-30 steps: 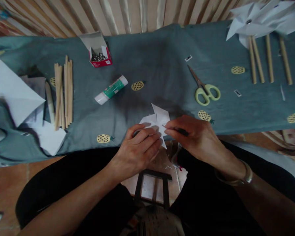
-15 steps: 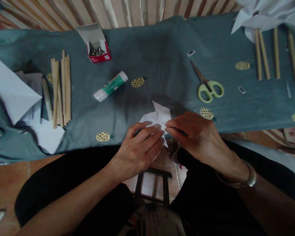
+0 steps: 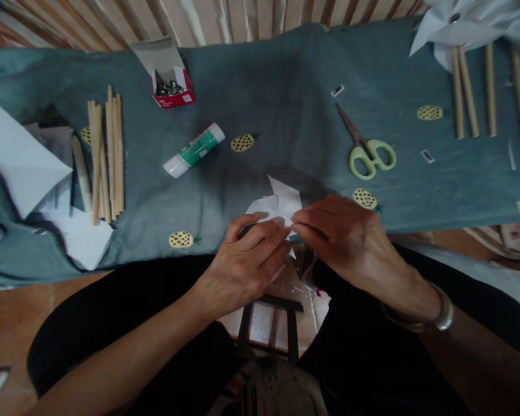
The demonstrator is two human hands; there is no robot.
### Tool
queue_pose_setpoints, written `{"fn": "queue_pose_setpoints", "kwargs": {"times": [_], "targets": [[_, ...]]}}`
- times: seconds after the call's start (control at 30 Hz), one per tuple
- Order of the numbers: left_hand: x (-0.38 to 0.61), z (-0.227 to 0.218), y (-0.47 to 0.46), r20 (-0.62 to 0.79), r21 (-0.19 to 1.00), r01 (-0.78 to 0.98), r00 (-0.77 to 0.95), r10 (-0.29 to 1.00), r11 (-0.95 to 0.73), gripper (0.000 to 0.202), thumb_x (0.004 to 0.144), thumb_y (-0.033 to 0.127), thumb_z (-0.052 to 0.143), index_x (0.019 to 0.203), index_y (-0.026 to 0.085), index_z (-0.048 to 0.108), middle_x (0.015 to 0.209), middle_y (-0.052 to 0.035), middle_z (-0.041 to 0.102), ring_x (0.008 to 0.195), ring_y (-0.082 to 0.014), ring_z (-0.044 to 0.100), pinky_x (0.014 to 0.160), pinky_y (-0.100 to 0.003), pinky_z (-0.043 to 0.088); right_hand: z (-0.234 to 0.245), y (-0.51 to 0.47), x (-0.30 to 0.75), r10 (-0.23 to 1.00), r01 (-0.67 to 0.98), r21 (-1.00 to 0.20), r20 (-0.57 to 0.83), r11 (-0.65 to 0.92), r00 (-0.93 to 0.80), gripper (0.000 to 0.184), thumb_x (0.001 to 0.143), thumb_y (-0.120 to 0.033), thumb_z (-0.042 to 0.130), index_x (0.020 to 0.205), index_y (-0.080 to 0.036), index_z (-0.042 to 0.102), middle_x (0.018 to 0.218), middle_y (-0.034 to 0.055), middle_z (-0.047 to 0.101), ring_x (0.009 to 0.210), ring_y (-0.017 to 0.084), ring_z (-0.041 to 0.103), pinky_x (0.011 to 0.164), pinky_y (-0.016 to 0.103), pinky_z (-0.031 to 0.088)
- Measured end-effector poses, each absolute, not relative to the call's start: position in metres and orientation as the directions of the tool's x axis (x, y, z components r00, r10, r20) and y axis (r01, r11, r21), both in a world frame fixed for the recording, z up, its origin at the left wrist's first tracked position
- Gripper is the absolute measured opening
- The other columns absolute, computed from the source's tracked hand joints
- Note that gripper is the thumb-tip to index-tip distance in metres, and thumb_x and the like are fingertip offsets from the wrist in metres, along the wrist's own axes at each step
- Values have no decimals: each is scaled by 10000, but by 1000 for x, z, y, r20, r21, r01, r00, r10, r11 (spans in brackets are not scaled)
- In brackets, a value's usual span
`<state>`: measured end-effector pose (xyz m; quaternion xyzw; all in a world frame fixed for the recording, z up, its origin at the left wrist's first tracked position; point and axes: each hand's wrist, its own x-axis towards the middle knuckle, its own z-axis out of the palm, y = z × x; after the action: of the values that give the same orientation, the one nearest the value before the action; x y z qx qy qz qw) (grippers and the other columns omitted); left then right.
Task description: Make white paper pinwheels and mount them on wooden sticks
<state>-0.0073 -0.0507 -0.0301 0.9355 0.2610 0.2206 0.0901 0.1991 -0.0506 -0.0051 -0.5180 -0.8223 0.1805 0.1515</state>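
A white paper pinwheel is held at the table's front edge, between my two hands. My left hand grips it from the left, fingers curled over its near side and middle. With thumb and forefinger, my right hand pinches the pinwheel's right side close to the left fingertips. Whether anything small sits inside that pinch cannot be made out. Beyond the hands lie a green and white glue stick and, to the right, scissors with light green handles.
Wooden sticks lie at left beside white paper sheets. A red box of small metal pieces stands at the back with its lid up. Finished-looking pinwheels on sticks lie at far right, on the grey-green cloth.
Both hands stay on the pinwheel with barely any movement; the right fingertips shift slightly at its edge. The whole view has moved a little.
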Motion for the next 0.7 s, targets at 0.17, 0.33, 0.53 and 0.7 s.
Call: {"fn": "queue_pose_setpoints", "kwargs": {"times": [0.17, 0.33, 0.53, 0.7], "targets": [[-6, -30, -51, 359, 288, 455, 764, 536, -842, 204, 918, 207, 608, 1110, 148, 640, 1175, -67, 720, 1128, -214, 607, 1041, -436, 408, -4, -50, 199, 901, 810, -420, 44, 409, -432, 264, 963, -197, 480, 758, -222, 644, 779, 63, 694, 739, 229, 601, 688, 379, 434], [-5, -28, -50, 363, 280, 467, 757, 543, -839, 172, 933, 223, 593, 1091, 166, 632, 1154, -46, 728, 1101, -196, 621, 1035, -421, 411, -4, -53, 200, 883, 796, -402, 76, 452, -463, 215, 952, -170, 483, 805, -200, 637, 836, 71, 690, 762, 220, 580, 712, 367, 422], [-3, -27, -49, 351, 288, 472, 758, 550, -834, 168, 942, 225, 576, 1083, 152, 632, 1118, -47, 736, 1096, -196, 625, 1049, -420, 401, -6, -58, 197, 883, 807, -363, 129, 466, -451, 171, 946, -161, 482, 921, -189, 648, 952, 89, 684, 855, 243, 593, 774, 396, 455], [-3, -28, -49, 359, 304, 454, 760, 542, -838, 184, 925, 210, 597, 1083, 118, 620, 1080, -65, 729, 1093, -207, 615, 1051, -429, 398, -8, -62, 194, 884, 801, -377, 146, 465, -444, 224, 935, -118, 464, 1025, -214, 646, 1119, 103, 660, 960, 275, 609, 831, 437, 475]]}}
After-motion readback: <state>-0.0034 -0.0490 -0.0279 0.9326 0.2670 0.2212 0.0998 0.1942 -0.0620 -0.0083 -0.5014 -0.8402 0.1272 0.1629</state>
